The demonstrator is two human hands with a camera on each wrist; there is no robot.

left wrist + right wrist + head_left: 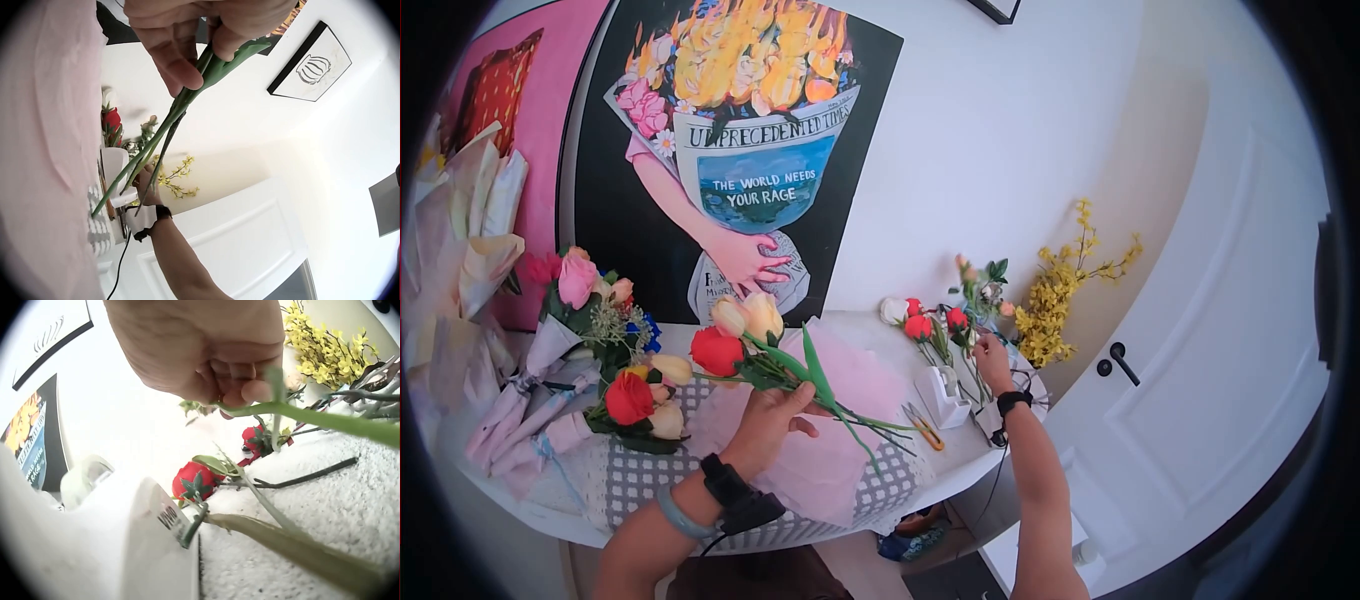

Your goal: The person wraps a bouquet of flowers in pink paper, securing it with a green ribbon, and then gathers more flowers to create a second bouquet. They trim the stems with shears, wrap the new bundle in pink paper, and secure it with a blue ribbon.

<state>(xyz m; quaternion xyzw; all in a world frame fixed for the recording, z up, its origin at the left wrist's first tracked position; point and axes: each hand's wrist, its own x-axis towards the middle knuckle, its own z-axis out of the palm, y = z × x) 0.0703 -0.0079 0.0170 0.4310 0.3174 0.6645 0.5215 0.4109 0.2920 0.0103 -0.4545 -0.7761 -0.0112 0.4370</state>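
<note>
My left hand (768, 428) grips a small bunch of flowers by the stems over pink wrapping (848, 368). The bunch has a red rose (717, 352), cream tulips (764, 316) and long green leaves; its stems (164, 128) point down and right. At the table's right end, my right hand (994, 364) has curled fingers and pinches a green flower stem (312, 416). Red roses (192, 481) lie close below that hand, a white rose (893, 311) to their left. A blurred peach bloom (966, 268) shows above the hand.
A white tape dispenser (943, 398) and orange-handled scissors (925, 428) stand between my hands. Yellow blossom sprays (1048, 325) rise at the far right. Wrapped bouquets (540, 410) crowd the left side. A large painting (840, 180) leans at the wall; a white door (1190, 400) is right.
</note>
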